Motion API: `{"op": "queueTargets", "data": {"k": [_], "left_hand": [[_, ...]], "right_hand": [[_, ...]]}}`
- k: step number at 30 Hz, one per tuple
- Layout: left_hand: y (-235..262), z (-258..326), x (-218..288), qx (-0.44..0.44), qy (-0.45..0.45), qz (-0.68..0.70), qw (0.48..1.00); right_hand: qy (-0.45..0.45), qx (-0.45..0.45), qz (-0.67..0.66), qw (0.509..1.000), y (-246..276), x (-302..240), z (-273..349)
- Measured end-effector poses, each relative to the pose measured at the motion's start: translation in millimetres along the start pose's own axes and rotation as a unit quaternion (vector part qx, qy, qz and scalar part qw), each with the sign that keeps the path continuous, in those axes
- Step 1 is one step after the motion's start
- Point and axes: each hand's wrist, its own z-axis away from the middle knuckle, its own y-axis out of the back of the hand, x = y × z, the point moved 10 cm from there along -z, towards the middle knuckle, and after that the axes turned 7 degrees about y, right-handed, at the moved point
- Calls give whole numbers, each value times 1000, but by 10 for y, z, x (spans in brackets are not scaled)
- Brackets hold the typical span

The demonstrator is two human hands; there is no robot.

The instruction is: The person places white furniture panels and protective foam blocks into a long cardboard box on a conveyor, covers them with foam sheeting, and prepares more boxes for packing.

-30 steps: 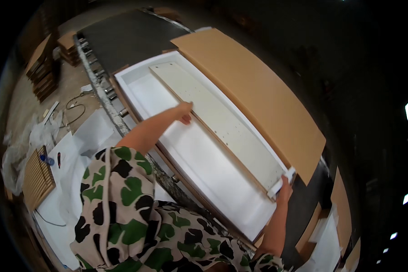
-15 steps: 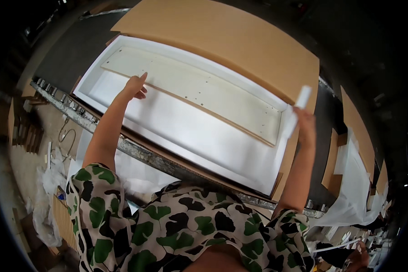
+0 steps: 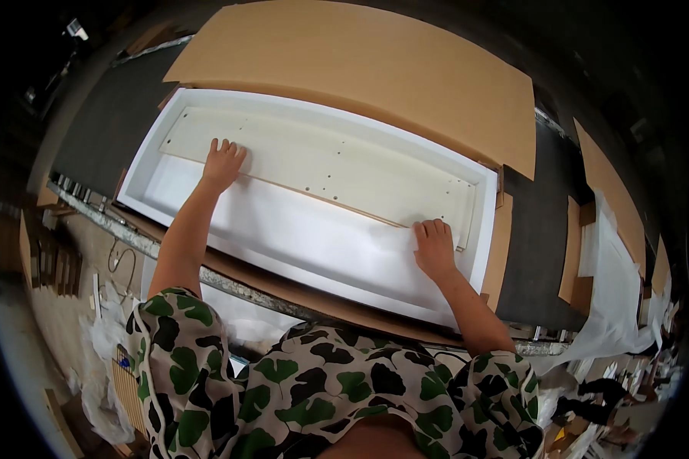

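A long white panel (image 3: 283, 157) with small drilled holes lies in the far half of a white-lined box (image 3: 314, 284). My left hand (image 3: 224, 164) rests over the panel's near edge, left of its middle, with the fingers spread on its top. Toward the panel's right end, my right hand (image 3: 434, 246) has its fingers bent over the same near edge. The undersides of both hands are hidden.
A large brown cardboard flap (image 3: 360, 53) stands out beyond the box's far side. The box sits on a dark conveyor belt (image 3: 540, 252) with a metal side rail (image 3: 103, 216). More cardboard with translucent wrapping (image 3: 608, 268) lies at the right.
My right hand has let go of a white strip and come down leftward onto the panel's near edge. My left hand now lies on the panel with its fingers spread.
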Motion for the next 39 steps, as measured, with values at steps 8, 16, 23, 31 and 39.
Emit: {"op": "queueTargets", "data": {"k": [8,16,23,31,39], "left_hand": [[-198,-187,56,-123,-65,14,990],[61,-54,257,-156,-29,141,977],[566,281,1070,-224,-116,312,916],[1526,1057,1650,-412,-261,507,711],[1710,1079,1355,-257,-53,506,821]], "right_hand": [[-111,25,41,993,128,546,113],[-257,-266,-70,926,114,275,528],[-363,-305,-3,881,63,539,1006],[-287,-244,240,895,-26,450,1053],[-346,-108,27,932,-161,653,1173]]}}
